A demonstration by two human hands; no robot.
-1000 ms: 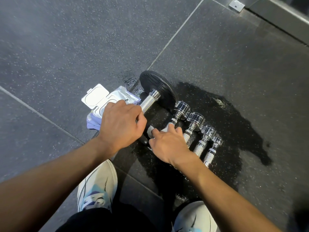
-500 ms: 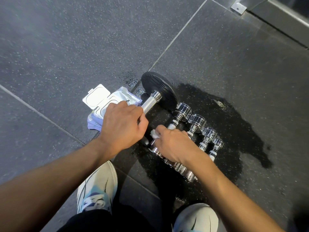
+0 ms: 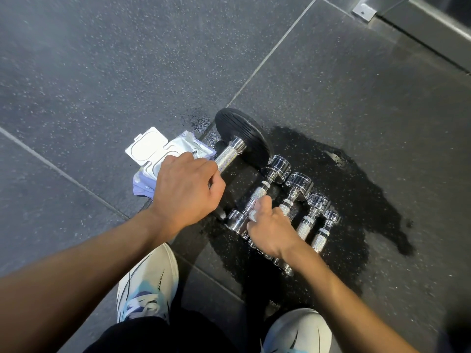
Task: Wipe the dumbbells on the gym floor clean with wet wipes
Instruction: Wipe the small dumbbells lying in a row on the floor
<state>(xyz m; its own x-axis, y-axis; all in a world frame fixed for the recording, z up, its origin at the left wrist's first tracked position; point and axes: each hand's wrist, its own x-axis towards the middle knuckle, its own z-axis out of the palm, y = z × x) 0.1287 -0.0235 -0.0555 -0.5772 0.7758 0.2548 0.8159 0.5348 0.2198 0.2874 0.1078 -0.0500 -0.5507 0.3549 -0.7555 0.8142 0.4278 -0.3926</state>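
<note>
I noted L hand (image 3: 184,186) gripping the handle of the black-plate dumbbell (image 3: 242,138). R hand (image 3: 270,228) pinched a wipe (image 3: 253,214) against the first chrome dumbbell (image 3: 260,193), next to it, in a row on the wet patch (image 3: 356,200). Pack (image 3: 153,154), lid open, lay beside L hand.

This looks like a gym. The floor is dark rubber tiles (image 3: 102,72) flecked with pale specks and joined by thin seams. A row of small chrome dumbbells (image 3: 299,183) lies on it beside a larger dumbbell (image 3: 242,133) with a black ribbed plate. At the top right edge, a grey metal rail (image 3: 428,29) with a bolted bracket (image 3: 363,11) may be the foot of a machine or rack.
</note>
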